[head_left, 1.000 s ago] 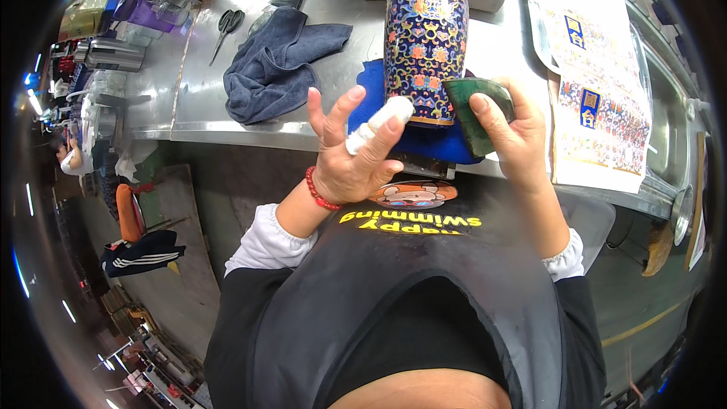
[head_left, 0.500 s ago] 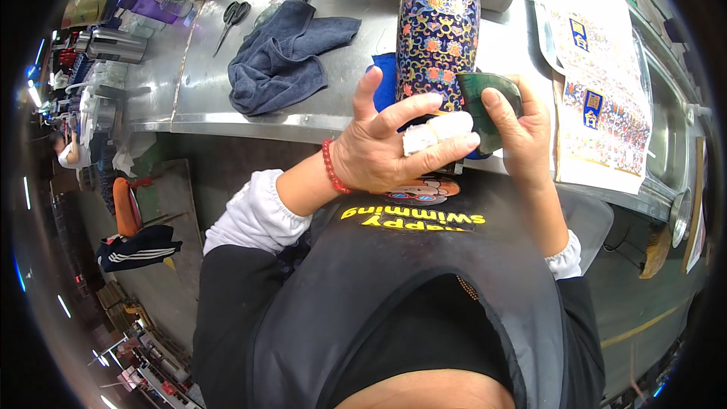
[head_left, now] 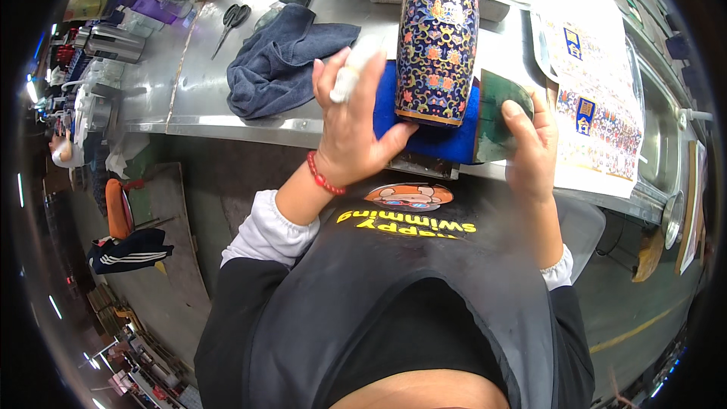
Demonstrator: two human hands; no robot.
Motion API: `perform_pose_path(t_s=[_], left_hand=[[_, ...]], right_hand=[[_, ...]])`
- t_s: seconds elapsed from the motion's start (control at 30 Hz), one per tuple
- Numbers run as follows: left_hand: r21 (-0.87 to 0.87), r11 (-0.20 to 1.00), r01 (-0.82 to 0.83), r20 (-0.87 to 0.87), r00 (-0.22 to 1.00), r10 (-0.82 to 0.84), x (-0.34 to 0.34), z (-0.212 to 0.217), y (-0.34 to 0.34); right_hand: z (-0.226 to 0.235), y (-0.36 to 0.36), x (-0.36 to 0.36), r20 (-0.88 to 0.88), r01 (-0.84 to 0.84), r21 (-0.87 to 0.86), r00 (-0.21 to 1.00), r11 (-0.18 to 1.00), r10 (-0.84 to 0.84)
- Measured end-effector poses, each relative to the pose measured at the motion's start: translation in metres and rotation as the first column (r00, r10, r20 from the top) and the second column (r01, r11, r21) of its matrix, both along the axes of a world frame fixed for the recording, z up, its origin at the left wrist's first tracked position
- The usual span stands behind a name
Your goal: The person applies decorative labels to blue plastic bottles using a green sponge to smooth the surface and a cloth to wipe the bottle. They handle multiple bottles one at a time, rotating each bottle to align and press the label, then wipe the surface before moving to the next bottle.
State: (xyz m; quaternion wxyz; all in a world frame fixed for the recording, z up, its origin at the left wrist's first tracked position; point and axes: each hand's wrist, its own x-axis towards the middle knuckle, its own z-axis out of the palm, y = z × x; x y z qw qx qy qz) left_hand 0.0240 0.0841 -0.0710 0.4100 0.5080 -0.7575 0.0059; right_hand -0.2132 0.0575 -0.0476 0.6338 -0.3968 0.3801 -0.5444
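A dark blue vase-shaped bottle (head_left: 438, 49) with a colourful floral pattern lies on a bright blue pad (head_left: 458, 140), its base toward me. My left hand (head_left: 348, 125) is open to the left of it, fingers raised and apart. A white wrap covers one of its fingers, and its thumb points at the bottle's base; whether they touch I cannot tell. My right hand (head_left: 534, 140) pinches a dark green flat scraper (head_left: 496, 117) between thumb and fingers. This scraper stands just right of the bottle, over the pad's right side.
A grey-blue cloth (head_left: 280, 68) lies crumpled on the metal table (head_left: 208, 98), with black scissors (head_left: 231, 26) beyond it. Printed patterned sheets (head_left: 602, 140) lie at the right, beside a metal sink (head_left: 670, 136). An orange-backed chair (head_left: 117, 208) stands at the lower left.
My left hand has moved left and up, away from the scraper and the bottle's front. The scraper in my right hand has shifted slightly right, uncovering more of the blue pad.
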Motion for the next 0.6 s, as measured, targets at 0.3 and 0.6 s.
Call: perform_pose_path(t_s=[0.3, 0.6], left_hand=[[-0.059, 0.998, -0.031, 0.246, 0.968, 0.045, 0.005, 0.018, -0.011], [0.04, 0.998, -0.056, 0.25, 0.967, 0.044, 0.005, 0.012, -0.019]], right_hand=[[0.005, 0.0, 0.006, -0.395, -0.012, -0.076, 0.918, 0.997, -0.019], [0.005, 0.001, -0.015, -0.793, -0.651, -0.579, 0.59, 0.491, -0.153]])
